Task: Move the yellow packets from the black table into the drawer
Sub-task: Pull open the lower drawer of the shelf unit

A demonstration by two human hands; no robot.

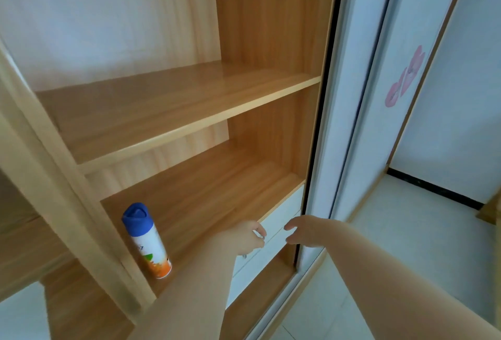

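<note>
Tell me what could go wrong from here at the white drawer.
1. The right hand hovers open in front of the drawer, beside the sliding door edge; fingers might get pinched if the drawer comes out along that edge.
2. The left hand pinches the small handle with fingertips only, so it may slip off.
3. The left forearm passes close to the spray can standing near the shelf front; a bump could topple it.

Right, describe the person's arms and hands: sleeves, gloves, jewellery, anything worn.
The left arm and right arm are bare to the frame's edge, with no sleeves. The left hand and right hand wear no gloves; neither wrist shows a watch or bracelet. The silver glint at the left hand looks like the drawer handle, not a ring.
</note>
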